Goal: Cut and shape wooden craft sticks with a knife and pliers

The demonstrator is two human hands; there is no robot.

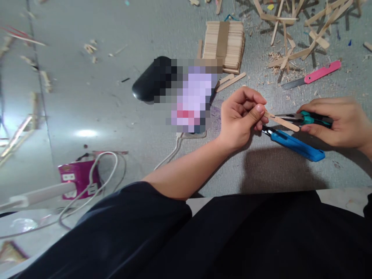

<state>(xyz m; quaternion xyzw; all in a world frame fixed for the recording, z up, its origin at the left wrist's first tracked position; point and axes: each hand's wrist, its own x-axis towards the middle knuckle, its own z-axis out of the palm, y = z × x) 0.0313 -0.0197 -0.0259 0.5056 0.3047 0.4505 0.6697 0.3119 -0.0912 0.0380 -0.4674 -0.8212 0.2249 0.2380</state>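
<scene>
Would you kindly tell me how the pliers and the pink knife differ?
The pliers are held in the right hand, while the pink knife lies on the table. The pliers have teal-and-black handles; the pink knife has one pink handle. The pliers end in slender jaws at the wooden stick, whereas the pink knife has a flat blade. Both have metal ends pointing toward the picture's left.

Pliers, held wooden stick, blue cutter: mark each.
Pliers (305,117): head view, teal part of the grip.
Held wooden stick (284,123): head view, middle of the flat face.
Blue cutter (295,145): head view, middle of the handle.
</scene>
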